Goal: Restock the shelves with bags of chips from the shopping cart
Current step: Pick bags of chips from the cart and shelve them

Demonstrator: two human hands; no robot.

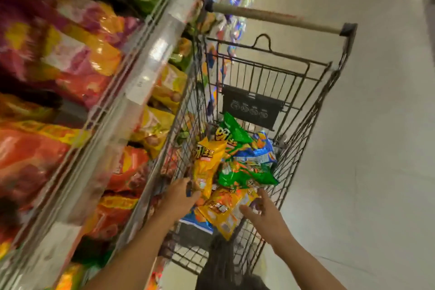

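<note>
Beside a blurred shelf rack [131, 92] packed with orange, yellow and red snack bags, on a pale grey floor [376, 125], stands a black wire shopping cart [313, 110]. Two bare hands reach into its basket. Left hand [181, 195] pinches the lower end of an upright yellow chip bag [207, 162]. Right hand [263, 214], fingers spread and relaxed, hovers just beside a flat orange-yellow chip bag [223, 214]. Two green bags [244, 174] and one blue bag [259, 148] lie behind.
</note>
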